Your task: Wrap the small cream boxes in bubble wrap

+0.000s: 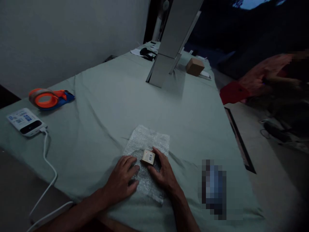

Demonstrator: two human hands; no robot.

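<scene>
A small box with a barcode label on top stands on a sheet of bubble wrap, spread on the green cloth. My right hand has its thumb and fingers around the box's right side and near edge. Left of the box, my left hand rests on the wrap's left part, fingers apart and holding nothing.
An orange and blue tape dispenser and a white device with a cable lie at the left. Farther back are a tall pale panel and a cardboard box. A person is at the right, beyond the table.
</scene>
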